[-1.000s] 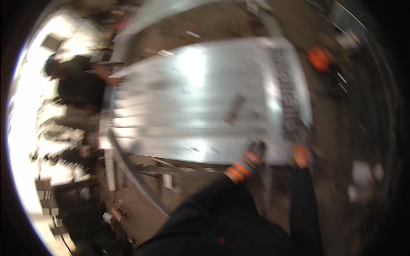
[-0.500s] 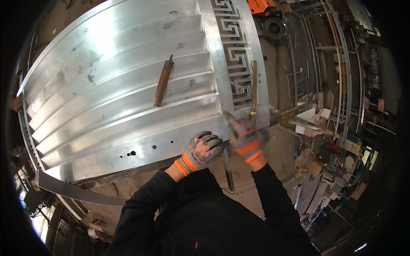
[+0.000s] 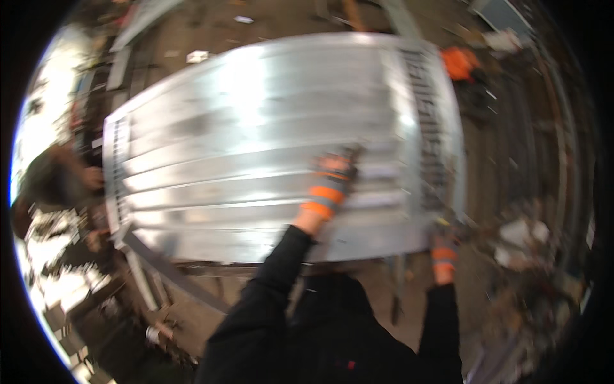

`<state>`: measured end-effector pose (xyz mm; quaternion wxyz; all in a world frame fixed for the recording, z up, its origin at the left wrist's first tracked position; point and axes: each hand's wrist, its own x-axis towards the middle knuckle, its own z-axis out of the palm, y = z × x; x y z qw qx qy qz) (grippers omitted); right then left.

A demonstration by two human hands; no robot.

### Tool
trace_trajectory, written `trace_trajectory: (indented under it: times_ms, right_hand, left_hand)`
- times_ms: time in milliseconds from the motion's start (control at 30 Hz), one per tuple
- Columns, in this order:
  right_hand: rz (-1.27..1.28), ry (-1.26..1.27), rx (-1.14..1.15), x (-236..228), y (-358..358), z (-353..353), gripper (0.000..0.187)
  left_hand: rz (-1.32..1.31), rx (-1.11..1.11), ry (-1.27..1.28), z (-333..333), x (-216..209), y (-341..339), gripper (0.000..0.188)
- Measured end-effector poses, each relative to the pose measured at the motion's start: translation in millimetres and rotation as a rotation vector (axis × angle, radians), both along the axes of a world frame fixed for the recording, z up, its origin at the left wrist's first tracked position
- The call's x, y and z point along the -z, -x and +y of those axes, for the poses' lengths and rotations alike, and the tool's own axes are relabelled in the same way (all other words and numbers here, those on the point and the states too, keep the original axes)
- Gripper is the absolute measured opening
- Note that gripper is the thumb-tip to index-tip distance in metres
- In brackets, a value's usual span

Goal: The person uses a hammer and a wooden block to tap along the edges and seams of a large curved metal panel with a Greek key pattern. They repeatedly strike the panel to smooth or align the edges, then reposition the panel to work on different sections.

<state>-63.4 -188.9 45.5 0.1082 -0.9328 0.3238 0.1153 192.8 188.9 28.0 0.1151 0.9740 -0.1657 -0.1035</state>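
Note:
A large silvery metal panel point(image 3: 268, 153) with long horizontal slats lies in front of me. A fretwork strip point(image 3: 430, 128) of square spiral pattern runs down its right side. My left hand point(image 3: 332, 179), in a grey and orange glove, reaches over the slats right of the middle. Its fingers are smeared by motion, and whether they hold anything is hidden. My right hand point(image 3: 443, 249), gloved alike, is at the panel's lower right corner, beside a small yellow spot. Blur hides its fingers too.
At the far left a person point(image 3: 61, 179) is close to the panel's end. A curved metal strip point(image 3: 173, 275) slants off the lower left corner. An orange machine point(image 3: 459, 63) stands beyond the upper right. White scraps point(image 3: 523, 233) and clutter lie at right.
My view has swung, so the panel sits lower and farther right. My left hand has gone from the near edge out over the slats. My right hand has moved right, to the corner.

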Motion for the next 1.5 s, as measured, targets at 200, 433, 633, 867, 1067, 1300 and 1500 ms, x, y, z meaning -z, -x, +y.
trace_trajectory:
  times_ms: [200,433,633,867,1067,1300,1500]
  right_hand:
    - [-0.486,-0.275,0.162,-3,29,-16,0.048]
    - [-0.779,-0.727,0.62,25,282,13,0.063]
    - [-0.696,-0.783,-0.05,29,592,88,0.055]
    - [-0.705,-0.888,0.563,-123,936,218,0.062]
    - [-0.802,-0.697,0.841,-177,1079,256,0.056]
    - [-1.132,-0.656,1.01,-202,1139,259,0.054]
    - [-1.102,-0.84,1.128,-182,1236,181,0.05]
  left_hand:
    - [-0.135,-0.186,0.396,22,-19,19,0.033]
    - [-0.515,0.069,0.55,-21,-47,218,0.03]
    - [0.974,-0.267,1.262,-79,-75,524,0.025]
    - [0.883,0.124,1.274,-77,-181,652,0.062]
    - [1.085,0.101,0.717,-132,-224,799,0.033]
    - [1.585,0.083,0.678,-245,-212,1125,0.034]
    - [1.567,0.448,0.511,-363,-197,1249,0.026]
